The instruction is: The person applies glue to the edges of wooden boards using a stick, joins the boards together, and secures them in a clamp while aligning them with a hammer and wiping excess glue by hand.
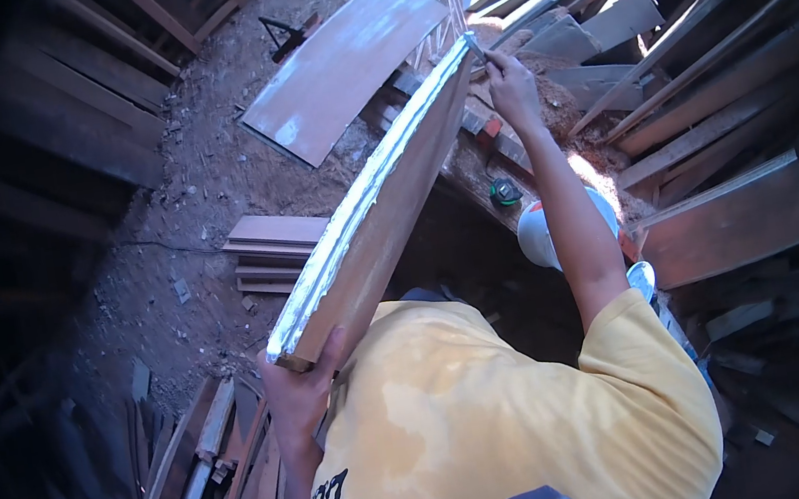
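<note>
A long wooden board (381, 227) stands on its edge, slanting from my body to the upper middle. White paste (363, 204) coats its upward-facing narrow edge in an uneven layer. My left hand (302, 389) is wrapped around the near end of the board. At the far end, my right hand (512, 88) is closed on a small flat tool (476, 48), whose tip touches the pasted edge. Its exact kind is too small to make out. A white bucket (539, 236) stands below my right forearm, partly hidden by it.
A wide flat panel (346, 70) lies beyond the board. A green and black tape measure (505, 192) sits near the bucket. Stacked short planks (276, 233) lie on the left, among wood shavings. Many boards (706, 123) lean along the right side, and curved pieces (183, 480) lie at lower left.
</note>
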`<state>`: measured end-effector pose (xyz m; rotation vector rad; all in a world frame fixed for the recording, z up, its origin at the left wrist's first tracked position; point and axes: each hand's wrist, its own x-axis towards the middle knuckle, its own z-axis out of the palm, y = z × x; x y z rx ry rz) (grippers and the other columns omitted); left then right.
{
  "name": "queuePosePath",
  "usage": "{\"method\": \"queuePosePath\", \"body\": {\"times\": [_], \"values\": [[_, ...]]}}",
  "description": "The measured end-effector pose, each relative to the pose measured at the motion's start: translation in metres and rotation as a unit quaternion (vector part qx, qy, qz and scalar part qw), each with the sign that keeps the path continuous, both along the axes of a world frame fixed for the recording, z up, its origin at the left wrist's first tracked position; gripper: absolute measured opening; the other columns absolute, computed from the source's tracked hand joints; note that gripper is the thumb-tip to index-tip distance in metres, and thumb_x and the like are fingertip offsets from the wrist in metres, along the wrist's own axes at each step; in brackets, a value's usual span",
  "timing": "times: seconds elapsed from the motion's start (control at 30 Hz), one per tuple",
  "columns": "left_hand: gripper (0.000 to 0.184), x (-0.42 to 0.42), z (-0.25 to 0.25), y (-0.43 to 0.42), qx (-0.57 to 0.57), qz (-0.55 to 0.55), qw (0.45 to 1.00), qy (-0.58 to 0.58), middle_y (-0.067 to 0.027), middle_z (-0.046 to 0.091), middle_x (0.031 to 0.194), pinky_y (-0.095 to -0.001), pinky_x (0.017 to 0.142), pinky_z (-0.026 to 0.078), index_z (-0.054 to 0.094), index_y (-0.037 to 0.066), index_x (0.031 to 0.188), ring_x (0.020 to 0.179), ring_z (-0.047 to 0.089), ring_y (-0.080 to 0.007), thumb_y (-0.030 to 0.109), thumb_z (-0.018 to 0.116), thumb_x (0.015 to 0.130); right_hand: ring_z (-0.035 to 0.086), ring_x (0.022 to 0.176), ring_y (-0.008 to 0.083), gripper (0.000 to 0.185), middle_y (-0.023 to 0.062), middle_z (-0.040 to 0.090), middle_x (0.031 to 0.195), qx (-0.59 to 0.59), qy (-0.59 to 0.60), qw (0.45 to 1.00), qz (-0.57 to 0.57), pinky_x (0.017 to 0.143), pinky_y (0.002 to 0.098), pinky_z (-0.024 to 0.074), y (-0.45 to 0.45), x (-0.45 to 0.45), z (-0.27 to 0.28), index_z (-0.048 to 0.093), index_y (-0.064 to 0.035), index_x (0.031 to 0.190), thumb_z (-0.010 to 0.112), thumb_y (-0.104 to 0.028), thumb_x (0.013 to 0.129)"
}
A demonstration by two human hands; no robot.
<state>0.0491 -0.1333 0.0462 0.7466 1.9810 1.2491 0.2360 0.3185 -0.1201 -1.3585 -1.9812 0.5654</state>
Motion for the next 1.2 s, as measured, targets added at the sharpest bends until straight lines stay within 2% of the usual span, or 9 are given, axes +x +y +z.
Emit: {"method": "queuePosePath", "body": {"times": [0.1,0.33,0.4,0.63,0.8,0.93,1.0,1.07,1.2], "values": [[0.041,0.001,-0.001,-0.001,0.002,0.007,1.000,0.004,-0.0137,0.078,0.101,-0.0321,0.080,0.057,0.071,-0.008,0.117,0.090,0.072,-0.0146,0.018,0.086,0.088,0.068,0.104,0.0399,0.034,0.0213,0.070,0.111,-0.008,0.030,0.999,0.022,0.094,0.0478,0.0525,0.003,0.002,-0.003,0.072,-0.0120,0.131,0.058,-0.020,0.101],[0.036,0.007,0.005,0.001,-0.006,0.007,1.000,0.016,-0.0132,0.078,0.096,-0.0320,0.077,0.057,0.074,-0.007,0.114,0.086,0.072,-0.0142,0.016,0.085,0.089,0.067,0.103,0.0408,0.037,0.0209,0.067,0.113,0.001,0.023,0.999,0.046,0.091,0.0475,0.0525,-0.043,-0.008,0.012,0.068,-0.0078,0.135,0.059,-0.018,0.101],[0.034,0.008,0.008,0.001,-0.009,0.008,1.000,0.020,-0.0127,0.078,0.094,-0.0319,0.076,0.057,0.074,-0.007,0.113,0.085,0.072,-0.0140,0.016,0.084,0.089,0.067,0.091,0.0348,0.036,0.0182,0.065,0.101,0.052,-0.001,0.997,0.059,0.082,0.0435,0.0523,-0.050,-0.006,0.016,0.069,-0.0087,0.135,0.062,-0.018,0.101],[0.034,0.012,0.014,0.004,-0.020,-0.021,0.997,0.064,-0.0152,0.079,0.093,-0.0315,0.072,0.057,0.074,-0.007,0.112,0.082,0.074,-0.0137,0.017,0.083,0.090,0.067,0.089,0.0362,0.036,0.0195,0.065,0.103,0.032,0.000,0.996,0.081,0.081,0.0435,0.0522,-0.083,0.002,0.048,0.069,-0.0047,0.134,0.062,-0.016,0.100],[0.034,0.011,0.009,0.002,-0.011,-0.030,0.996,0.078,-0.0157,0.079,0.093,-0.0322,0.073,0.057,0.074,-0.007,0.113,0.083,0.074,-0.0142,0.017,0.082,0.091,0.066,0.083,0.0285,0.034,0.0171,0.066,0.100,-0.039,0.037,0.994,0.096,0.077,0.0378,0.0512,-0.102,0.008,0.066,0.072,-0.0049,0.130,0.064,-0.011,0.098],[0.035,0.012,0.001,-0.001,0.000,-0.021,0.998,0.055,-0.0150,0.078,0.092,-0.0319,0.073,0.057,0.073,-0.007,0.114,0.081,0.073,-0.0135,0.017,0.083,0.090,0.070,0.091,0.0315,0.033,0.0153,0.069,0.111,-0.018,0.006,0.994,0.109,0.082,0.0402,0.0537,-0.104,0.020,0.077,0.074,-0.0071,0.127,0.064,-0.012,0.097],[0.036,0.012,0.001,-0.003,-0.002,-0.017,0.999,0.051,-0.0146,0.078,0.092,-0.0316,0.073,0.057,0.073,-0.007,0.114,0.081,0.072,-0.0129,0.018,0.083,0.090,0.071,0.089,0.0288,0.033,0.0148,0.070,0.113,-0.079,-0.008,0.993,0.087,0.081,0.0381,0.0539,-0.101,0.025,0.088,0.074,-0.0083,0.128,0.065,-0.012,0.096],[0.036,0.012,0.003,-0.002,-0.014,-0.031,0.997,0.065,-0.0132,0.078,0.094,-0.0319,0.074,0.057,0.073,-0.006,0.115,0.082,0.071,-0.0126,0.017,0.084,0.090,0.071,0.087,0.0271,0.034,0.0148,0.069,0.109,-0.046,-0.005,0.995,0.090,0.079,0.0378,0.0539,-0.097,0.022,0.082,0.074,-0.0104,0.129,0.067,-0.012,0.096],[0.036,0.011,0.008,-0.002,-0.041,-0.037,0.998,0.026,-0.0107,0.078,0.096,-0.0320,0.077,0.057,0.073,-0.007,0.115,0.085,0.071,-0.0128,0.017,0.084,0.090,0.069,0.086,0.0292,0.035,0.0137,0.067,0.101,-0.055,0.093,0.991,0.080,0.077,0.0390,0.0535,-0.123,0.006,0.055,0.074,-0.0124,0.130,0.068,-0.012,0.095]]}}
